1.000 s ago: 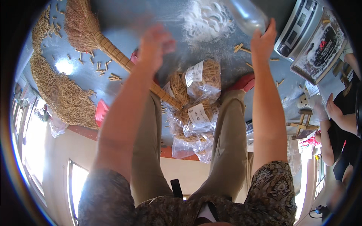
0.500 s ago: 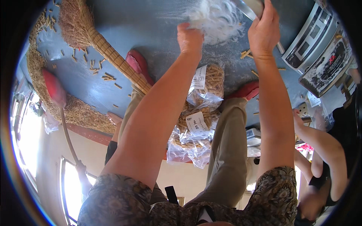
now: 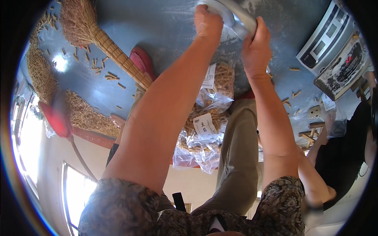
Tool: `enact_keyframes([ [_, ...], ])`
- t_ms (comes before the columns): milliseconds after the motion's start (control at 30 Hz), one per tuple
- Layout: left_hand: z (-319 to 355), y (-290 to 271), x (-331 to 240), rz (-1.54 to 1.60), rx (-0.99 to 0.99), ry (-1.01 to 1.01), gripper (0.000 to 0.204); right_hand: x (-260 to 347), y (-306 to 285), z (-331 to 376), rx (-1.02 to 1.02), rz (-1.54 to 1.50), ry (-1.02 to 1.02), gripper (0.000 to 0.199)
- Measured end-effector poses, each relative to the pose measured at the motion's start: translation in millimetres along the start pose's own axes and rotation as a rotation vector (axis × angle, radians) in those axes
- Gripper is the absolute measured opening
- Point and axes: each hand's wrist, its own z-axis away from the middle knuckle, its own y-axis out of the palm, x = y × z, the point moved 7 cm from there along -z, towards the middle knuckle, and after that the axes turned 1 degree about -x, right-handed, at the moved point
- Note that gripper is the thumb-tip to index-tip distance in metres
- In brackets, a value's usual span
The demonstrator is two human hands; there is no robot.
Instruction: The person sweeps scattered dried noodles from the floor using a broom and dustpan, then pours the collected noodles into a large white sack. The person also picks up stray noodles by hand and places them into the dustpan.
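At the top edge, a shiny silvery metal vessel (image 3: 241,24) with a curved rim is tilted and partly cut off, so its full shape is hidden. My left hand (image 3: 208,24) grips its left side with curled fingers. On the right, my right hand (image 3: 256,49) holds the vessel's lower right edge, thumb along the side. Below the hands, clear plastic bags of short tan sticks (image 3: 223,80) with white labels lie stacked between my legs. A straw broom (image 3: 112,51) lies diagonally left of my left forearm.
Loose tan sticks (image 3: 112,76) lie scattered on the grey floor, with a long heap of them (image 3: 88,112) at the left. A long-handled red tool (image 3: 55,118) blurs beside it. A scale (image 3: 325,37) stands at the right; another person's arm (image 3: 313,177) shows lower right.
My hands have come closer together. The vessel has swung left from my right hand and my left hand is now on it. The white wispy patch on the floor is mostly covered or gone.
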Motion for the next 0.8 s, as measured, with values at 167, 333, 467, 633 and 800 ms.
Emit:
enact_keyframes([
  [167, 25, 30, -14, -0.49, 0.293, 0.451, 0.037, -25, 22, 14, 0.014, -0.298, 0.157, 0.057],
  [333, 16, -39, -18, -0.21, 0.089, 0.219, 0.04, -54, 18, 30, 0.095, -0.649, 0.653, 0.059],
  [467, -14, -68, -50, -0.91, -0.075, 0.694, 0.043, -73, -4, 43, -0.001, -0.714, 0.734, 0.059],
  [633, -24, -26, -60, -1.088, -0.025, 0.962, 0.036, -97, -25, 56, -0.213, -0.679, 0.735, 0.062],
  [800, 8, -9, -27, -0.884, 0.167, 0.666, 0.044, -107, -14, 68, -0.242, -0.466, 0.69, 0.063],
])
